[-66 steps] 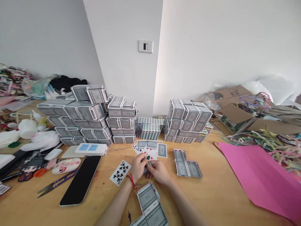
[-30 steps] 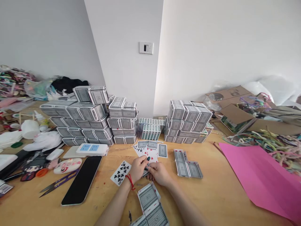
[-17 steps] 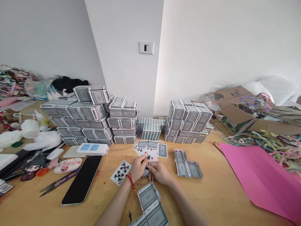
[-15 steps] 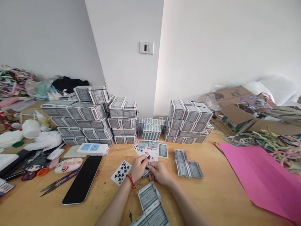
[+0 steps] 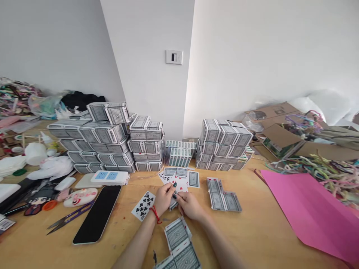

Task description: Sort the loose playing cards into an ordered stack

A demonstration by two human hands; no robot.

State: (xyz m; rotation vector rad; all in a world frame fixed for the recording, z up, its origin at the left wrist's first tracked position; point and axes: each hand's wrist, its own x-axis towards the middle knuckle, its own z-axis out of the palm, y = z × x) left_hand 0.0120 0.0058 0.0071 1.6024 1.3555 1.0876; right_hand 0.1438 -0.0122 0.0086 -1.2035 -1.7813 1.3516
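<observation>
My left hand (image 5: 164, 198), with a red string on its wrist, and my right hand (image 5: 190, 205) meet at the table's middle. Thumbs and fingers of both pinch a playing card (image 5: 173, 204), its grey patterned back showing below the fingers; most of it is hidden. A ten of clubs (image 5: 143, 206) lies face up left of my left hand. Just beyond my fingers are loose cards, among them a face-down card (image 5: 194, 179). Nearest me sits a structure of folded cards (image 5: 179, 239). Another L-shaped folded-card piece (image 5: 220, 197) rests to the right.
Stacks of card-built blocks stand at back left (image 5: 101, 134) and back right (image 5: 224, 144), with card packs (image 5: 180, 156) between them. Leftward lie a phone (image 5: 98, 213), scissors (image 5: 70, 216) and a power strip (image 5: 110, 177). Pink paper (image 5: 308, 213) and yarn (image 5: 316, 175) occupy the right.
Both hands stay together over the card, with only slight shifts of the fingers. The right hand's lower fingers are tucked in more. The view has moved very slightly.
</observation>
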